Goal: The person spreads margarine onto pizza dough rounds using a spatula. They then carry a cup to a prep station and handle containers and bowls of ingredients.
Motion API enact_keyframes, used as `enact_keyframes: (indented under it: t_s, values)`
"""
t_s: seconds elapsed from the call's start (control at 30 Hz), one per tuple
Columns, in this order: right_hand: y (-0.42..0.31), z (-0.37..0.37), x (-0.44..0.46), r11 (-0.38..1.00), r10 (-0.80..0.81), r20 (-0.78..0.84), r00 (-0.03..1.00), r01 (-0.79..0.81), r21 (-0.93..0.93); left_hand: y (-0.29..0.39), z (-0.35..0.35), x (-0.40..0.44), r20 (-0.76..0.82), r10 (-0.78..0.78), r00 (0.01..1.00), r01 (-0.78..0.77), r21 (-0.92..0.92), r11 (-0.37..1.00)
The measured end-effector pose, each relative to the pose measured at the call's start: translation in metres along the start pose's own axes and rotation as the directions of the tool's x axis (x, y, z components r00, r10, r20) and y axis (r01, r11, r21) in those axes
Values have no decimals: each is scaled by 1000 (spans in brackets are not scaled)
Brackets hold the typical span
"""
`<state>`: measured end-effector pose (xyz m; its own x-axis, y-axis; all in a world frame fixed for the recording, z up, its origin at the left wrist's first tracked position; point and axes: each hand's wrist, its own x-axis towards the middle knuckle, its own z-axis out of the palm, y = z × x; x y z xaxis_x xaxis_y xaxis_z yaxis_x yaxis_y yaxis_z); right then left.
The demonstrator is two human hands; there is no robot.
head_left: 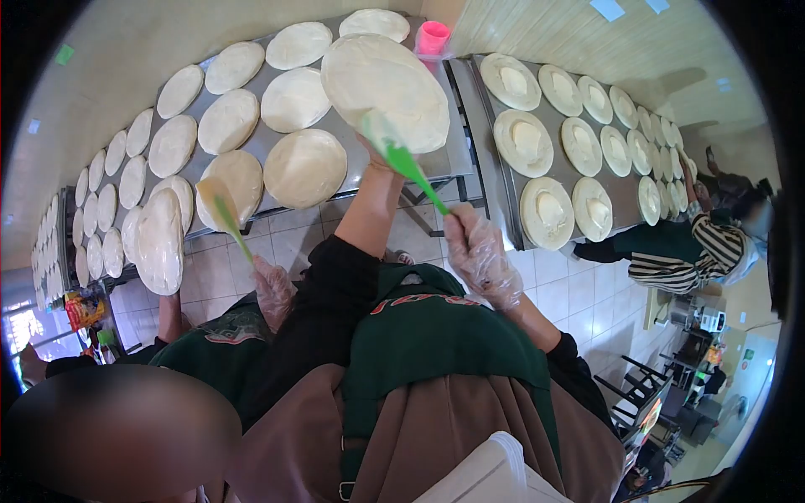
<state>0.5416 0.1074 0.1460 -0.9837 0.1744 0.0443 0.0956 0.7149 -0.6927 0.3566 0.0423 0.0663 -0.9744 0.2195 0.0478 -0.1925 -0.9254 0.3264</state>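
The step in hand looks like spreading or coating: the left hand (375, 151) supports a large dough round (386, 88) from beneath, above the near corner of the table (458, 138), and its fingers are hidden, so I cannot tell how they close. The right hand (482, 256), in a loose, crinkled clear glove, grips a green spatula (409, 166) by its handle. The pale, blurred head overlaps the round's lower edge; whether it touches is unclear. The next move probably calls for keeping the round level while the head works lightly across it, since such thin dough could sag or tear. The round is broad, flat and cream-coloured, with a smooth, slightly glossy face. Similar rounds (305, 168) lie in rows on the smooth grey table, near a bright pink cup (433, 38). On the second table (555, 124), discs (547, 213) carry paler, raised centres. A co-worker (214, 335) beside the person holds another round and spatula.
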Motion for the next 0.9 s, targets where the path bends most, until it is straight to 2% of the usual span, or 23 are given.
enact_keyframes:
  t_s: [0.03, 0.1, 0.17, 0.23, 0.3, 0.33, 0.4, 0.43, 0.5, 0.53, 0.57, 0.6, 0.63, 0.67, 0.7, 0.73, 0.77, 0.8, 0.87, 0.9]
  values:
    - [-1, 1, 0, 1000, 1, 0, 1000, -1, 1, -2, -1, -1, -5, -48, 999, 48, 57, 997]
    - [-2, 1, 3, 979, -191, -41, 981, 194, 69, -5, -3, -1, -11, -99, 995, 99, 115, 988]
    - [-2, -1, 6, 985, -142, -88, 986, 150, 89, -6, -5, -1, 153, -89, 984, 96, -35, 995]
    - [-2, -2, 10, 988, -93, -129, 987, 108, 112, -8, -7, -3, 151, -66, 986, 74, -45, 996]
    - [-1, 0, 13, 992, -126, -169, 978, 119, -47, -11, -13, -1, 157, -45, 987, 54, -57, 997]
    - [-2, 1, 12, 992, -126, -169, 977, 119, -48, -14, -17, 1, 153, -49, 987, 60, -71, 996]
    - [-5, 4, 8, 997, -77, -14, 997, 77, -4, -18, -26, 4, 153, -53, 987, 67, -84, 994]
    - [-5, 4, 8, 997, -77, -14, 997, 77, -4, -12, -20, 2, 131, -95, 987, 107, -93, 990]
    - [-5, 4, 7, 970, -241, 2, 970, 241, 11, -6, -9, -4, 108, -139, 984, 150, -103, 983]
    - [-4, 3, 7, 970, -241, 2, 970, 241, 11, -6, -3, -8, 100, -95, 990, 97, -10, 995]
    - [-1, 2, 8, 979, -204, -75, 976, 206, 12, -4, 1, -9, 96, -49, 994, 41, 83, 996]
    - [1, 0, 9, 985, -166, -151, 975, 170, 16, -1, 3, -7, 95, -45, 994, 38, 84, 996]
    - [4, -2, 12, 985, -169, -148, 974, 174, 17, 3, 5, -4, 72, -8, 997, 8, 5, 1000]
    - [8, -5, 14, 996, -88, -174, 981, 85, -25, 5, 6, -1, 48, 27, 998, -23, -73, 997]
    - [10, -7, 16, 998, -6, -204, 979, -7, -64, 8, 7, -2, 48, 28, 998, -24, -73, 997]
    - [9, -10, 16, 990, 92, -128, 987, -105, -96, 12, 9, -3, 58, 6, 998, 1, -126, 992]
    - [9, -9, 14, 990, 92, -129, 987, -104, -96, 13, 10, -4, 70, -16, 997, 28, -179, 983]
    - [10, -5, 12, 995, 24, -121, 992, -35, -92, 12, 10, -4, 70, -15, 997, 28, -179, 983]
    - [5, -1, 6, 993, -54, -82, 995, 44, -112, 9, 6, -4, 16, -33, 999, 33, 1, 999]
    - [4, -1, 5, 993, -52, -81, 995, 43, -110, 9, 3, -4, 15, -34, 999, 34, 3, 999]
